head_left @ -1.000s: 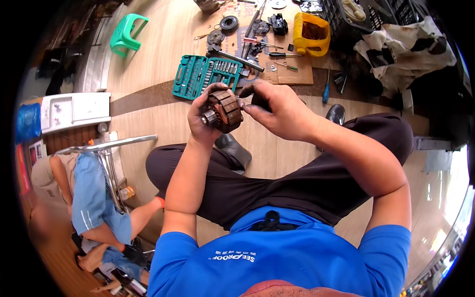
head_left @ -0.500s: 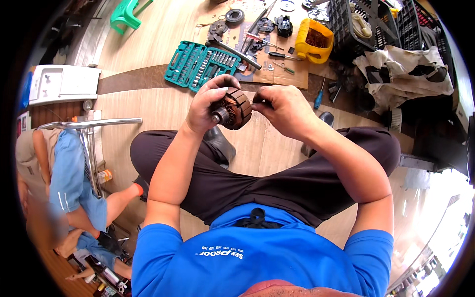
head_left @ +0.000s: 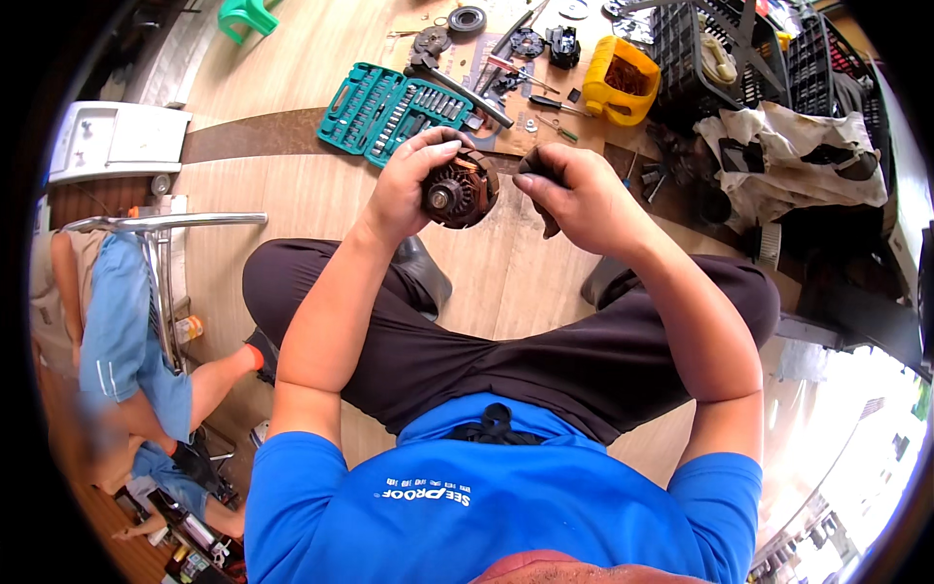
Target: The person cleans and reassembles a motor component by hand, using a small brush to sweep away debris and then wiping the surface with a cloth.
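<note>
Clasping a rotor (head_left: 457, 198) — left hand (head_left: 406, 187); right hand (head_left: 581, 198) curled near it — cannot tell if pinching anything.

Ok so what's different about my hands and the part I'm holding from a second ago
Your right hand's grip has drawn off to the right, leaving a visible gap beside the wound rotor. The rotor has turned so its shaft end faces more toward the camera. Whether that grip holds anything isn't clear. Your left hand's grip still holds the rotor; the green socket set lies open as before.
</note>
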A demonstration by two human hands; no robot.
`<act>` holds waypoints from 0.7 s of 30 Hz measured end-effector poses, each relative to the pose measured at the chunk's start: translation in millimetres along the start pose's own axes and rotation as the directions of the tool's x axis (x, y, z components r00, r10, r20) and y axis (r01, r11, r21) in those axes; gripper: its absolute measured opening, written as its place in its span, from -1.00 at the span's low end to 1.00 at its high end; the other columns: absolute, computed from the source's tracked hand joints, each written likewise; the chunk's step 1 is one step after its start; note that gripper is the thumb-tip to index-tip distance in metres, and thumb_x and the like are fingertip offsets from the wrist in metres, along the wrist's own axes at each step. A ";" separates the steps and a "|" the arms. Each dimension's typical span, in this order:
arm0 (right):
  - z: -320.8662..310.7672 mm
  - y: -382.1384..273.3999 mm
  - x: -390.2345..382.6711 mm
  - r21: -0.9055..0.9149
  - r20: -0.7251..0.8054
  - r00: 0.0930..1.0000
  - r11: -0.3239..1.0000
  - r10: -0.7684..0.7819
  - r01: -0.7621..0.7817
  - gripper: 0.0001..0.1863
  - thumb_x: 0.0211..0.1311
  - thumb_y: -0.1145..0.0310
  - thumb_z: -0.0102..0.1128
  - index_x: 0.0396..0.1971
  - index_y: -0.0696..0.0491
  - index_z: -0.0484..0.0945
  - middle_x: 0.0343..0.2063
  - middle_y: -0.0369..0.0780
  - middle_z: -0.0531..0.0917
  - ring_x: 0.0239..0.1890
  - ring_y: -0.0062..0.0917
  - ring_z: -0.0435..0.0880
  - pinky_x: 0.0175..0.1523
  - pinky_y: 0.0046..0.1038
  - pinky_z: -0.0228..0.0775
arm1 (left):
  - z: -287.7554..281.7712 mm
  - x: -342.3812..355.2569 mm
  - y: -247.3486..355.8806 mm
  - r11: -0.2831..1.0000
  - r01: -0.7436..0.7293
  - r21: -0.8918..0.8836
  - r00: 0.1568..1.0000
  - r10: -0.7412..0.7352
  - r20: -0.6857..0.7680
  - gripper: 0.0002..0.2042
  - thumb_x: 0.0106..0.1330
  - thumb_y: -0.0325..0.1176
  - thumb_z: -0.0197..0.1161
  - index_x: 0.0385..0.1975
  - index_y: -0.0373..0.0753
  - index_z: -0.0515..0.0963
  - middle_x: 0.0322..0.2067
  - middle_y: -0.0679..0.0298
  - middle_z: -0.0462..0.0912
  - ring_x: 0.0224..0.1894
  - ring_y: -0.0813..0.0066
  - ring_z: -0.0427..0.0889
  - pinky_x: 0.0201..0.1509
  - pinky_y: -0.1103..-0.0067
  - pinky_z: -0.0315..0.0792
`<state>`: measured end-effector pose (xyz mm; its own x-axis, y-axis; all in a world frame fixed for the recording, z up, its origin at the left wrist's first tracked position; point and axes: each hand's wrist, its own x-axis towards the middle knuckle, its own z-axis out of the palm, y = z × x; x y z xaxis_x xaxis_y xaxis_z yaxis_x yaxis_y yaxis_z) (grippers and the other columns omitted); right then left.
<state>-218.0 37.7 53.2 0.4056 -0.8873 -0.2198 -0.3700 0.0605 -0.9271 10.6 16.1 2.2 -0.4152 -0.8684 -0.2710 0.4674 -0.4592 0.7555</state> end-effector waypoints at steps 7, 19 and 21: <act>-8.0 -5.1 -1.8 0.327 0.256 0.966 0.943 -0.022 -0.065 -0.74 0.39 0.30 0.08 -0.41 0.20 0.47 -0.57 -0.33 0.57 -0.50 -0.68 0.54 -0.37 -0.54 0.43 | -22.0 10.0 -8.6 0.997 0.041 -0.058 0.990 -0.049 -0.136 -0.74 0.42 -0.28 0.00 -0.17 -0.35 0.52 -0.29 0.14 0.68 -0.28 0.40 0.70 -0.16 0.51 0.60; -17.0 -16.6 -5.0 -0.096 0.471 0.882 0.995 0.020 0.029 -0.71 0.35 0.27 0.17 -0.45 0.17 0.41 -0.68 -0.33 0.42 -0.59 -0.67 0.35 -0.48 -0.49 0.28 | -19.5 5.5 7.7 0.994 -0.066 0.086 0.961 0.087 -0.262 -0.83 0.37 -0.39 0.10 -0.19 -0.35 0.53 -0.27 0.15 0.68 -0.27 0.41 0.71 -0.18 0.53 0.63; -25.9 -18.8 -3.5 -0.090 0.421 0.906 0.996 0.053 -0.017 -0.69 0.34 0.23 0.12 -0.42 0.21 0.47 -0.66 -0.19 0.55 -0.60 -0.49 0.47 -0.41 -0.34 0.37 | -17.4 2.4 11.6 0.992 -0.072 0.107 0.954 0.100 -0.284 -0.85 0.35 -0.42 0.12 -0.20 -0.35 0.53 -0.28 0.16 0.67 -0.27 0.43 0.71 -0.20 0.55 0.64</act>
<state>-234.1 27.9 79.2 0.6992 -0.6080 -0.3761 -0.4504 0.0340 -0.8922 28.6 5.4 0.0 -0.1274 -0.9272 -0.3523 0.4097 -0.3727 0.8326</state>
